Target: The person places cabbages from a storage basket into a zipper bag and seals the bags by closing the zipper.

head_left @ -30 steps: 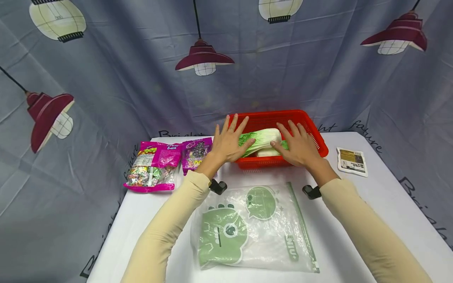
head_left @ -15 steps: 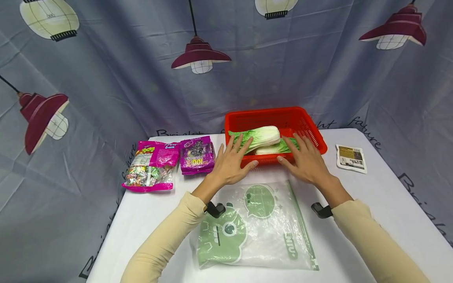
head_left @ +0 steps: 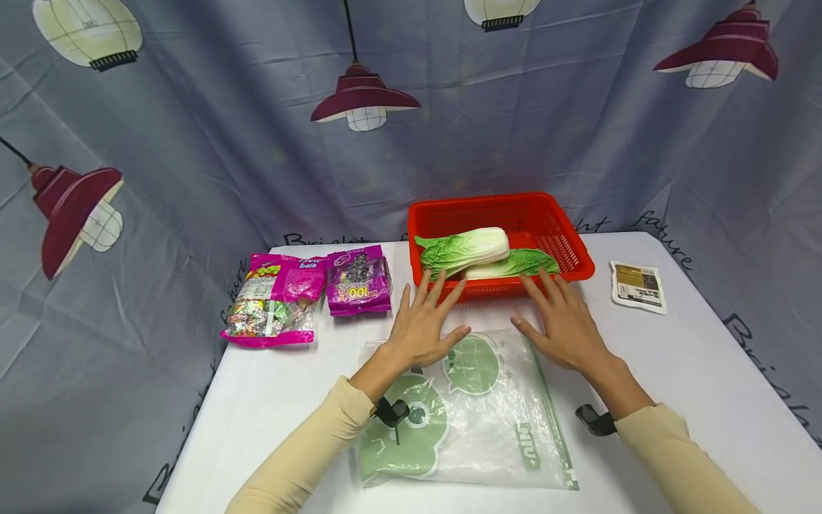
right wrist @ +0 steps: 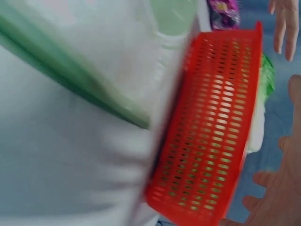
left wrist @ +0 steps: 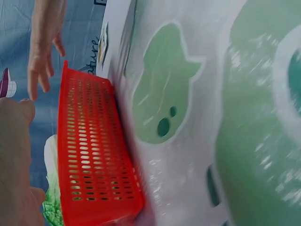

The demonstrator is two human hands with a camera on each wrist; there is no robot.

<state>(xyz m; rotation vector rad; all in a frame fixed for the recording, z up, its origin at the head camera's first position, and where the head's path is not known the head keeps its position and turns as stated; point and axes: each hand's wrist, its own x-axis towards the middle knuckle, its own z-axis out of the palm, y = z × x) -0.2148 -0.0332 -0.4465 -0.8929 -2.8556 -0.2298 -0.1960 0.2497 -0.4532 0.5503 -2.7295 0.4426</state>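
Hands, two: left hand point(head_left: 424, 332) and right hand point(head_left: 568, 332), fingers spread, grasping nothing; fingertips at the near side of the basket, contact uncertain.
Red perforated basket point(head_left: 491, 289), one: upright at the back of the white worktop point(head_left: 693, 371).
Chinese cabbages, two, in the basket: one point(head_left: 478, 246) leaning on the other point(head_left: 514, 265).
Clear zip bag point(head_left: 488, 428), one: green-printed, flat, just in front of the basket, partly beneath the left hand.
Candy bag point(head_left: 276, 303) and purple packet point(head_left: 358, 282): left of the basket. Flat sachet point(head_left: 638, 287): right.
Hazards, judged: a basket dragged forward could ruck up the thin bag; tilting could roll the leaning cabbage; a low left wrist could snag the film.
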